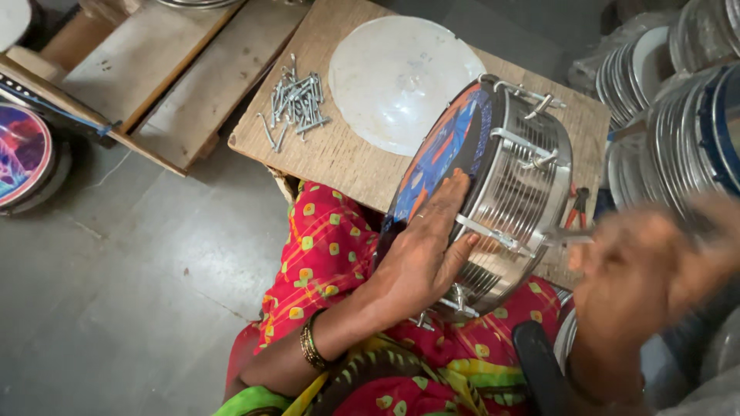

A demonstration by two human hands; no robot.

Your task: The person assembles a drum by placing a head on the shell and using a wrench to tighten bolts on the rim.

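A small metal drum (509,185) with a ribbed silver shell and a colourful blue-and-orange head stands tilted on its side against a wooden board (339,154). My left hand (428,250) lies flat on the printed head and rim, steadying it. My right hand (655,262) is blurred at the drum's right side, fingers closed on a thin metal tool or rod (566,237) that meets a tension bracket on the shell. What exactly that piece is stays unclear.
A pile of metal bolts (295,104) and a round white plastic disc (401,81) lie on the board. Red-handled pliers (576,206) rest behind the drum. Stacks of drum shells (678,100) stand at right; another printed drum (23,158) sits at left.
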